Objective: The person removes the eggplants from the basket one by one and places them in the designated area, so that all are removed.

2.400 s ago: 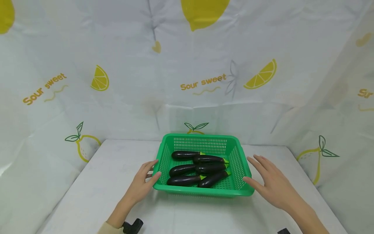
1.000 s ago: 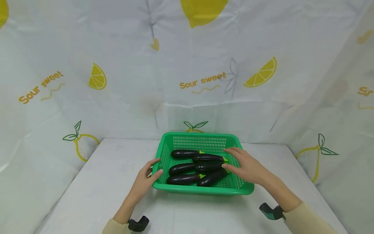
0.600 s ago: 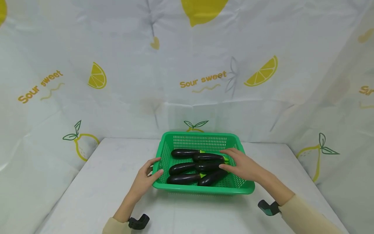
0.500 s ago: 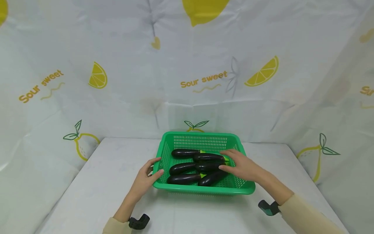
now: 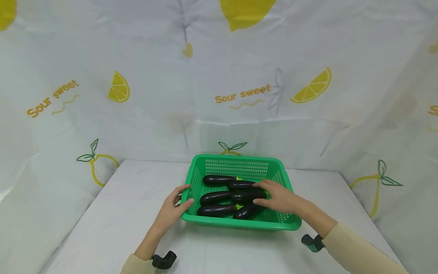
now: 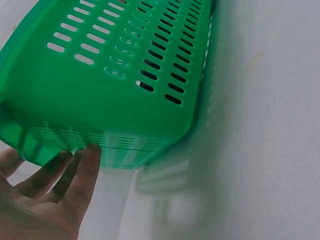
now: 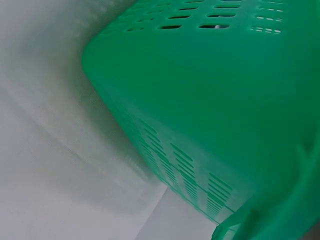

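A green plastic basket (image 5: pixel 241 224) sits on the white-covered table, with several dark purple eggplants lying in it. My left hand (image 5: pixel 170 212) holds the basket's left rim, its thumb over the edge; in the left wrist view the fingers (image 6: pixel 82 185) lie against the outer wall. Over the right side of the basket, my right hand (image 5: pixel 278 198) reaches in. Its spread thumb and fingers straddle the stem end of a middle eggplant (image 5: pixel 247 196) and cover part of the eggplant behind it (image 5: pixel 239 185). Whether they touch it is unclear. In the right wrist view the basket's wall (image 7: pixel 190 90) hides this hand.
More eggplants lie left and near: one at the back (image 5: pixel 219 180), one at mid-left (image 5: pixel 215 198), one in front (image 5: pixel 215 210) and a slanted one (image 5: pixel 246 212). A lemon-printed white sheet (image 5: pixel 157 95) hangs behind and around the table (image 5: pixel 113 213).
My right hand has come from outside the basket's right rim to over the eggplants, then slightly further left and down. My left hand and the eggplants have stayed nearly in place.
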Demonstrator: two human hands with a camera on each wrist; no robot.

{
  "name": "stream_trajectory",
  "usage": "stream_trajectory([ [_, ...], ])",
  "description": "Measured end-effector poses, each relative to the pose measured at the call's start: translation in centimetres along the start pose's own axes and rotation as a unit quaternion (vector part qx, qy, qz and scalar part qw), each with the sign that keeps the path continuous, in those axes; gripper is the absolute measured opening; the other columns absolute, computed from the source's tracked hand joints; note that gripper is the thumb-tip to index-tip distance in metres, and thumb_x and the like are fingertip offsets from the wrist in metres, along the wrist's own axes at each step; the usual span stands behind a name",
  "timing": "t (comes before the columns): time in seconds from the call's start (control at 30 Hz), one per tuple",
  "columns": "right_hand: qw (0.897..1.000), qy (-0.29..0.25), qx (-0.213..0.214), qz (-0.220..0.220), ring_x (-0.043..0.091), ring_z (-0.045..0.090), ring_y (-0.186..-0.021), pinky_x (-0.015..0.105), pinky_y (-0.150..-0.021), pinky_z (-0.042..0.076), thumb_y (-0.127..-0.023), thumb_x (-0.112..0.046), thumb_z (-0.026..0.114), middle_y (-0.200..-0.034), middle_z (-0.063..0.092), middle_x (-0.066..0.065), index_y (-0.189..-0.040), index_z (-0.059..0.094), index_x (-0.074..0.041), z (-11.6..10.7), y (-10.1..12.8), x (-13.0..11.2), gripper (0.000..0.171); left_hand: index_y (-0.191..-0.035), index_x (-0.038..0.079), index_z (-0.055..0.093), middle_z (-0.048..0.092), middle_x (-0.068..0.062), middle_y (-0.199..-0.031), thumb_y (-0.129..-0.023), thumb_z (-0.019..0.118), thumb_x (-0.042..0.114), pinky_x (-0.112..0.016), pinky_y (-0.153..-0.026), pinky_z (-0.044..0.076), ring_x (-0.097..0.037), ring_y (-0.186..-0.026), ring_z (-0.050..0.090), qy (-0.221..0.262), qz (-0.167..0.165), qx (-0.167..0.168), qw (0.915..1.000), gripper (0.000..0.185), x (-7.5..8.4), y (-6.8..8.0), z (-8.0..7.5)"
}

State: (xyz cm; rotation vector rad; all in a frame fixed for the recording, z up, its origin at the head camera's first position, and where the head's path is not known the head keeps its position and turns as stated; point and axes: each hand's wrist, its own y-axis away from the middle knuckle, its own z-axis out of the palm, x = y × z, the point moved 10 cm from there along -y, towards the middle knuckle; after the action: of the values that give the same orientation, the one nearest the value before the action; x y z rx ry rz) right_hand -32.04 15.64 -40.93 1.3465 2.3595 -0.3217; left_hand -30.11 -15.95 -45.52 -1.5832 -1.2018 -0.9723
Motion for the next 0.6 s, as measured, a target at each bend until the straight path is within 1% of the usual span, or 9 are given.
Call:
stream_trajectory([
  [0.17,1.000,0.017,-0.017,-0.006,0.043,0.050,-0.131,0.062,-0.103,0.044,-0.099,-0.043,0.066,-0.142,0.054,0.020,-0.142,0.056,-0.004,0.7,-0.6,-0.3,0.059,-0.147,0.013,0.053,0.053,-0.013,-0.144,-0.097,0.072,0.024,-0.052,-0.100,0.050,-0.032,-0.126,0.059,-0.002,0.004,0.002,1.0000,0.054,0.1,0.0,0.0],
  [0.3,0.999,0.024,-0.033,-0.001,0.044,0.049,-0.133,0.061,-0.105,0.043,-0.099,-0.044,0.066,-0.143,0.053,0.021,-0.143,0.056,-0.004,1.5,-1.2,-0.2,0.060,-0.146,0.012,0.053,0.054,-0.014,-0.144,-0.097,0.072,0.025,-0.053,-0.100,0.050,-0.032,-0.126,0.059,-0.001,0.005,0.003,1.0000,0.055,0.1,0.0,-0.1],
  [0.47,0.999,0.016,-0.047,0.004,0.045,0.047,-0.134,0.062,-0.105,0.041,-0.100,-0.042,0.065,-0.145,0.051,0.024,-0.142,0.055,-0.003,2.1,-1.6,-0.1,0.059,-0.146,0.012,0.053,0.054,-0.014,-0.144,-0.097,0.072,0.024,-0.053,-0.100,0.050,-0.032,-0.125,0.059,0.000,0.005,0.004,1.0000,0.054,0.1,-0.1,-0.1],
  [0.6,0.998,0.004,-0.059,0.005,0.043,0.050,-0.132,0.060,-0.105,0.042,-0.100,-0.041,0.064,-0.142,0.054,0.022,-0.142,0.055,-0.001,2.7,-2.1,0.1,0.059,-0.146,0.012,0.053,0.053,-0.013,-0.145,-0.097,0.072,0.024,-0.051,-0.100,0.051,-0.032,-0.126,0.058,0.001,0.007,0.002,1.0000,0.054,0.2,-0.1,0.0],
])
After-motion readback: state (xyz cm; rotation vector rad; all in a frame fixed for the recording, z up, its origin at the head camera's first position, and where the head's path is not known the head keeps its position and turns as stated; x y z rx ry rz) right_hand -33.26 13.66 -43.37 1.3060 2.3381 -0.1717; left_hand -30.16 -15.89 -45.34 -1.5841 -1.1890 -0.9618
